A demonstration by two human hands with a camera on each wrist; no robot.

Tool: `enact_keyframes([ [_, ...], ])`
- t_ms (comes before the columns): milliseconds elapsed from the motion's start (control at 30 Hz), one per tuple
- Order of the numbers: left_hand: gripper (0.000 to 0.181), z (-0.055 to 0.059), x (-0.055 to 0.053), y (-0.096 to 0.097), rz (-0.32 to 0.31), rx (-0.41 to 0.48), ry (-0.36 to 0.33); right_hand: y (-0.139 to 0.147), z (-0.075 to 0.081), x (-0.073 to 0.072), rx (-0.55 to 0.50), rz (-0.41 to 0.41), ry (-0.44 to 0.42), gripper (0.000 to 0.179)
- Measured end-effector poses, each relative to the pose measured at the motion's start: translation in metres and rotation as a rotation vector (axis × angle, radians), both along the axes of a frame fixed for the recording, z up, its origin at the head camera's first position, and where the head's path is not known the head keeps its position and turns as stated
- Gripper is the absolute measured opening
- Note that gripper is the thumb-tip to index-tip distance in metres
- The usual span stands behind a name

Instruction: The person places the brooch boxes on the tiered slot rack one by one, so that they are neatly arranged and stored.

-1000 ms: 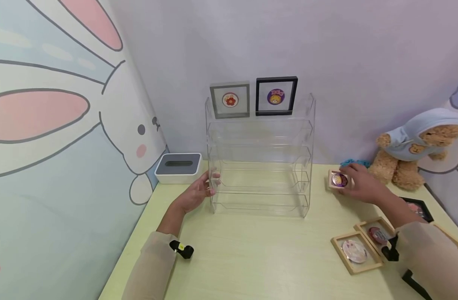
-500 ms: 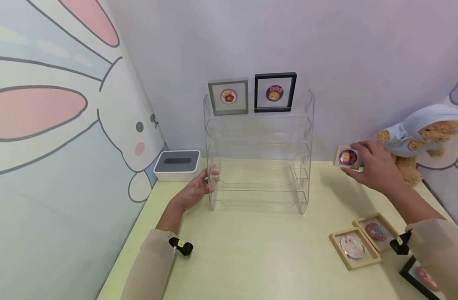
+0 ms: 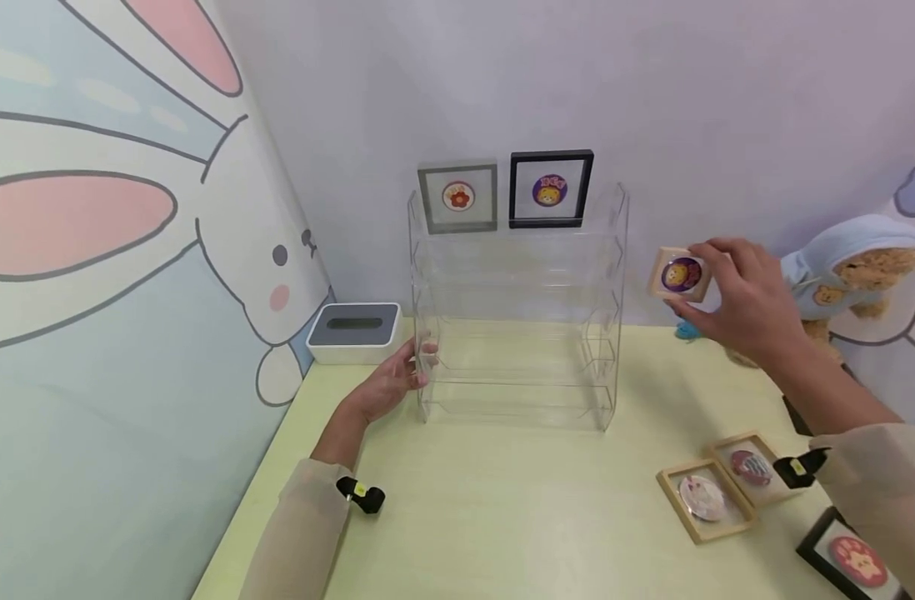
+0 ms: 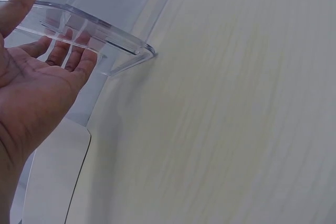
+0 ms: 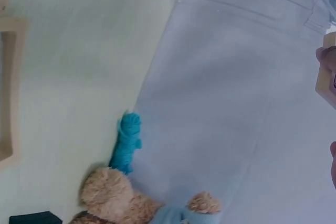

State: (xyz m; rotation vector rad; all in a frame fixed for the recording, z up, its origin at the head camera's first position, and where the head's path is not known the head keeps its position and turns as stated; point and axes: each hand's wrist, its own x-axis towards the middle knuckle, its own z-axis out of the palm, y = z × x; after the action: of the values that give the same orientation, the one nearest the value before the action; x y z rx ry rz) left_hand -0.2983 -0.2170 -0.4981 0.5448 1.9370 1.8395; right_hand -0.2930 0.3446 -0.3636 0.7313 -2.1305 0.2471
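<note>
My right hand (image 3: 753,300) pinches a small wooden badge frame (image 3: 681,275) between thumb and fingers, raised above the table to the right of the rack. A purple round badge with a yellow bear shows inside it; in the right wrist view only an edge of the wooden frame (image 5: 326,85) appears. With thumb and fingers about its side panel, my left hand (image 3: 386,385) holds the clear acrylic tiered display rack (image 3: 517,385) low on its left. In the left wrist view the fingers (image 4: 79,59) lie against the clear plastic. A grey frame (image 3: 458,197) and a black frame (image 3: 551,190) stand on the top tier.
Two wooden frames (image 3: 705,500) lie on the table at right, with a black frame (image 3: 855,558) nearer me. A teddy bear (image 3: 840,275) sits against the back wall beside a blue yarn bundle (image 5: 126,142). A white tissue box (image 3: 355,333) stands left of the rack.
My right hand has lifted the small wooden frame from near the table, up and slightly back to the left. The left hand stays at the rack's side.
</note>
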Motion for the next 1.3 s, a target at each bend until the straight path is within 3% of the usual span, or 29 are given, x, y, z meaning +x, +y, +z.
enact_keyframes([
  [233,0.08,0.0,0.002,0.001,-0.005,-0.004,0.005,-0.042,0.024,0.002,-0.007,0.031,-0.001,0.104],
  [333,0.078,0.001,0.003,0.0,-0.002,-0.005,0.007,-0.058,0.03,-0.002,0.001,0.064,-0.007,0.1],
  [467,0.079,-0.002,0.005,0.0,-0.003,0.001,0.013,-0.079,0.038,-0.01,0.019,0.125,0.002,0.079],
  [700,0.083,-0.002,0.006,0.001,-0.001,0.018,0.013,-0.118,0.049,-0.022,0.119,0.138,0.025,0.082],
  [933,0.084,0.001,0.007,0.0,-0.008,0.017,0.027,-0.156,0.052,-0.036,0.209,0.115,0.086,0.079],
  [1300,0.086,-0.001,0.007,0.0,-0.004,0.025,0.029,-0.195,0.048,-0.05,0.286,0.071,0.075,0.075],
])
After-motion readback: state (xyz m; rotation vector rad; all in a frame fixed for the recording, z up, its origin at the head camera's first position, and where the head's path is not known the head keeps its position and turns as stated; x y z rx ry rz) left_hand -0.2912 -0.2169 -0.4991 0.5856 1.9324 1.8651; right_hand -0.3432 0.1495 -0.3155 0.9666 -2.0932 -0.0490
